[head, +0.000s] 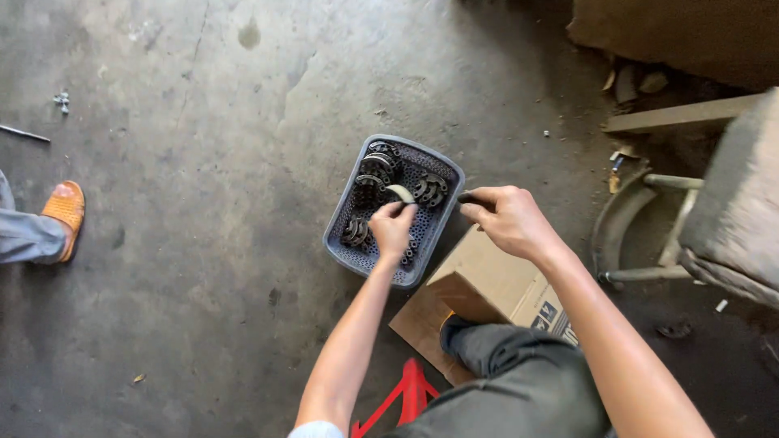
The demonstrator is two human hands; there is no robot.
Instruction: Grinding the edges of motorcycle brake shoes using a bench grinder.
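The left hand [392, 227] pinches a curved, dull metal piece [400, 192] over a grey plastic basket [442, 221] of similar parts. The right hand [505, 217], just right of it, is closed on a dark handle [470, 197]. The piece looks rigid, fairly heavy and possibly greasy; gripping its edges seems safest.

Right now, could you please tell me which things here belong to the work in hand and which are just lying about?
In hand:
- left hand, holding a curved metal piece
- right hand, gripping a dark handle
- grey plastic basket of curved metal parts

Lying about:
- cardboard box
- red metal stand
- metal rod
- another person's orange sandal
- wooden plank
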